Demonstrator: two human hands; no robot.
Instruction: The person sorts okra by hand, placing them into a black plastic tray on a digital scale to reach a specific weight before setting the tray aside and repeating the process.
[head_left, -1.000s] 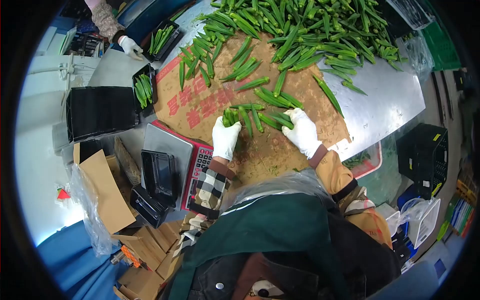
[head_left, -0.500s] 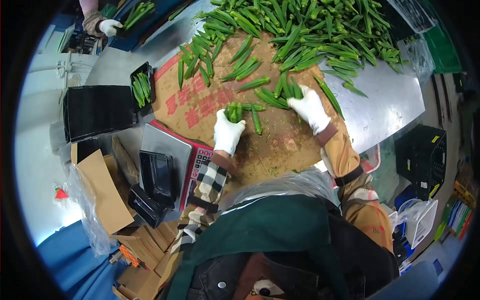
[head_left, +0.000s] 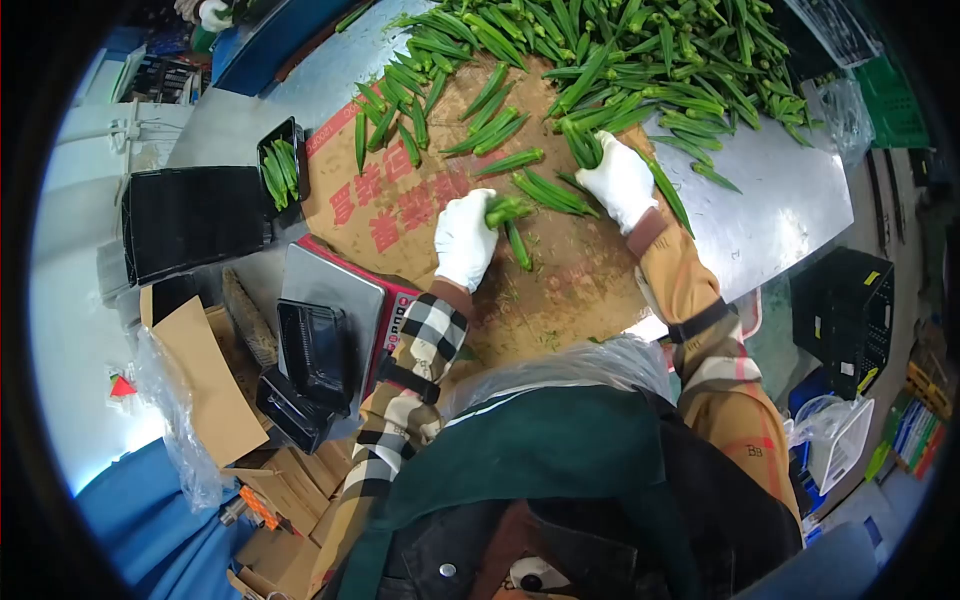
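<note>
My left hand (head_left: pixel 466 240), in a white glove, is closed around a small bunch of okra (head_left: pixel 508 210) whose stem ends point right. Just below that bunch a single okra pod (head_left: pixel 518 245) lies on the flattened cardboard (head_left: pixel 560 300). My right hand (head_left: pixel 620 182), also gloved in white, is closed on some okra pods (head_left: pixel 580 146) that stick out to its upper left; its fingertips are partly hidden. Several loose pods (head_left: pixel 555 192) lie between the two hands. A large heap of okra (head_left: pixel 640 60) covers the far side of the metal table.
At left, a black tray (head_left: pixel 301 160) holds okra beside a black box (head_left: pixel 195 225). Empty black trays (head_left: pixel 315 350) rest on a red-edged scale (head_left: pixel 375 290). Cardboard boxes (head_left: pixel 215 370) stand lower left, black crates (head_left: pixel 845 320) at right. Another person's gloved hand (head_left: pixel 214 14) shows top left.
My left hand has turned and risen slightly with its okra bunch. My right hand has moved a little up, its pods now upper left. The other person's hand has moved up toward the frame's edge.
</note>
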